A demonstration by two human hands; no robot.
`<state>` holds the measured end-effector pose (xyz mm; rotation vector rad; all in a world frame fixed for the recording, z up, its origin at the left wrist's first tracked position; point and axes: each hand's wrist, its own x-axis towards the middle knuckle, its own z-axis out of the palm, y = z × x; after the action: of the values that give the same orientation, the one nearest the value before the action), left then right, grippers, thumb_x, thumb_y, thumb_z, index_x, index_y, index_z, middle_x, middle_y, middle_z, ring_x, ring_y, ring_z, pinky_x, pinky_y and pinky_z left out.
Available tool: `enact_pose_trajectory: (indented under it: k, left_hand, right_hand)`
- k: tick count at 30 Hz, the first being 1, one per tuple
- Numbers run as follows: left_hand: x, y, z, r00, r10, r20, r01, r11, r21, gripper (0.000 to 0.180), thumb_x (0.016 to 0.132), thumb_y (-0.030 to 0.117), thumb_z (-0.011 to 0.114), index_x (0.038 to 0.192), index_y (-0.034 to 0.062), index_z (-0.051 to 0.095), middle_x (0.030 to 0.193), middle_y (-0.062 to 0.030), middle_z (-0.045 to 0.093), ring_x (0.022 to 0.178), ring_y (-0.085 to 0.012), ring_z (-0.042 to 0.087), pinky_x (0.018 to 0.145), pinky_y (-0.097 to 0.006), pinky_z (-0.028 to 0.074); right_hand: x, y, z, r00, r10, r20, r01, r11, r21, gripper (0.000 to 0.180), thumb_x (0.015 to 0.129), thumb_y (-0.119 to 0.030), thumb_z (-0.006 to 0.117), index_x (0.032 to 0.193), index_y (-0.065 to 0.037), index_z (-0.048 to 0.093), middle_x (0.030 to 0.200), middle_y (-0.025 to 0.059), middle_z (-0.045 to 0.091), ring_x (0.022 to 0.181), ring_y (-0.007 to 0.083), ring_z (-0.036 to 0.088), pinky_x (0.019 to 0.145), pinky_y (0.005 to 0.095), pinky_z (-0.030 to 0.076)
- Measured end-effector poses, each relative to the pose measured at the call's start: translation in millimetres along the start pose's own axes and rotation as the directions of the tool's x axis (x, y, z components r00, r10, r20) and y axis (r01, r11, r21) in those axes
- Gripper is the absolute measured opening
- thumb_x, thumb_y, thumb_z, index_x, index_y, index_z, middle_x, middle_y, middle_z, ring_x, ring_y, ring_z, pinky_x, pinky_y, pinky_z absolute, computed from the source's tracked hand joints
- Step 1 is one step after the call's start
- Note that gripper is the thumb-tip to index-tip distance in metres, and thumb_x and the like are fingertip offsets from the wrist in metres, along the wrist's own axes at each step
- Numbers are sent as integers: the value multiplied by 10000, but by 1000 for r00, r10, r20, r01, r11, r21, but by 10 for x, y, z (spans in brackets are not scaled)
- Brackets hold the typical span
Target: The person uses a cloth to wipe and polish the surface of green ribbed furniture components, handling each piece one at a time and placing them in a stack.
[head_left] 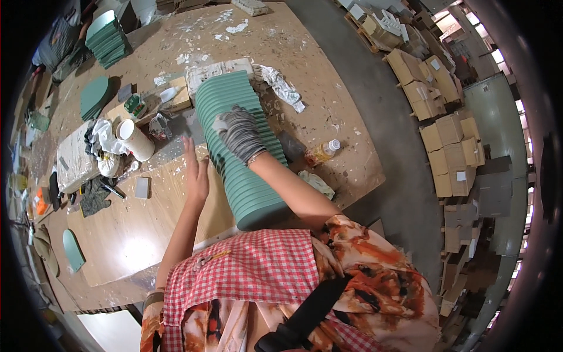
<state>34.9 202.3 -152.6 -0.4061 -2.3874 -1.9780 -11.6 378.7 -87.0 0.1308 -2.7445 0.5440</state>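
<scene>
A long row of green panels [243, 176], standing face to face with rounded edges, stretches across the table in front of me. My right hand [239, 132], in a grey striped glove, rests on top of the row, past its middle. Its fingers are bunched and closed; whatever may be under them is hidden. Bare and with fingers stretched out, my left hand [196, 173] is upright just left of the row, apparently not gripping anything. A white block [202, 73] sits against the row's far end.
Left of the row are a white cup [135, 141], a dark glove [95, 196], a small grey block [142, 188] and a loose green panel [73, 250]. On the right lie a bottle [322, 152] and a white rag [281, 88]. Green stacks [109, 44] stand far left; cartons [451, 152] line the aisle.
</scene>
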Motion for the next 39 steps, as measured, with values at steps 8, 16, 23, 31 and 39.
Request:
enact_pose_trajectory:
  k: [8,16,23,31,39]
  left_hand:
    - [311,468,450,978,178,113,-210,851,482,594,990,200,428,1486,-51,218,1590,-226,108,1475,-380,101,1194,-437,132]
    - [248,202,520,962,258,85,-262,801,538,601,981,213,415,1486,-49,222,1569,-248,166,1460,-394,157,1191,-455,136]
    - [11,188,123,980,182,-79,-137,910,391,627,1004,246,429,1499,-49,183,1581,-245,137,1470,-383,131,1188,-431,140]
    - [-489,-36,179,997,40,66,-58,953,298,600,1036,315,330,1504,-36,200,1586,-228,146,1482,-337,126,1194,-417,126]
    - [-511,-138,323,983,143,117,-160,976,150,574,1029,258,306,1498,-55,198,1562,-251,209,1467,-364,169,1197,-416,122]
  right_hand:
    - [-88,629,-153,965,196,-174,-159,965,210,220,791,-220,630,942,-79,704,1000,182,668,929,358,626,847,427,508]
    - [-34,30,-2,989,110,-95,-110,994,7,230,786,-184,633,972,-71,707,989,191,668,981,344,616,920,416,481]
    - [-104,1094,76,983,59,-171,-65,997,-28,213,768,-111,644,968,-53,688,954,166,667,943,342,619,896,431,486]
    - [-162,561,-341,892,453,-1,-412,814,410,232,739,-35,726,961,-3,667,991,170,621,928,290,600,872,356,491]
    - [-217,925,-289,951,229,-209,-186,961,205,199,752,-67,705,944,-27,670,935,183,625,912,318,593,838,409,487]
